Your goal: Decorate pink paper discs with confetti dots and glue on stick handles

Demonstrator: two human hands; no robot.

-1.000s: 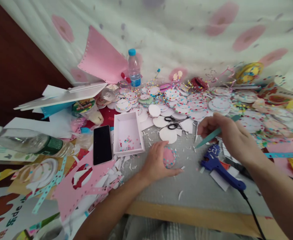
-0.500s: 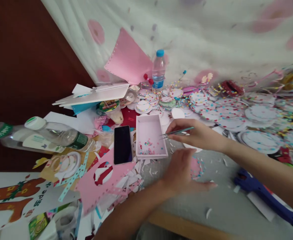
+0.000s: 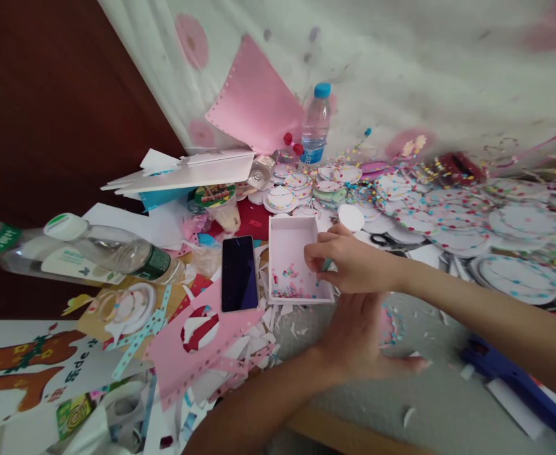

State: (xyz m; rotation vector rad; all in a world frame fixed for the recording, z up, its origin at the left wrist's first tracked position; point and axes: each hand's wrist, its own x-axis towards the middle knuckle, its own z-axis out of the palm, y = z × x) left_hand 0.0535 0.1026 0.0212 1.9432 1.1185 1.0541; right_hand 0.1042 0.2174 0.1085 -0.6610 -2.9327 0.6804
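Right hand (image 3: 347, 259) has moved farther over the pale box (image 3: 297, 237), pinching a teal tool (image 3: 326, 264); dots (image 3: 288, 282) inside lie mostly to its left. The box's long axis points away. Left hand (image 3: 359, 336), spread, sits beside the pink disc (image 3: 392, 327), contact unclear.

Bare left hand (image 3: 358, 338) and right hand (image 3: 347, 260), slim bare forearms (image 3: 472, 309).

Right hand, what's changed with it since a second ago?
The right hand has moved left, from near the blue glue gun to over the white box, still gripping the tweezers, now mostly hidden. The left hand stays by the pink disc.
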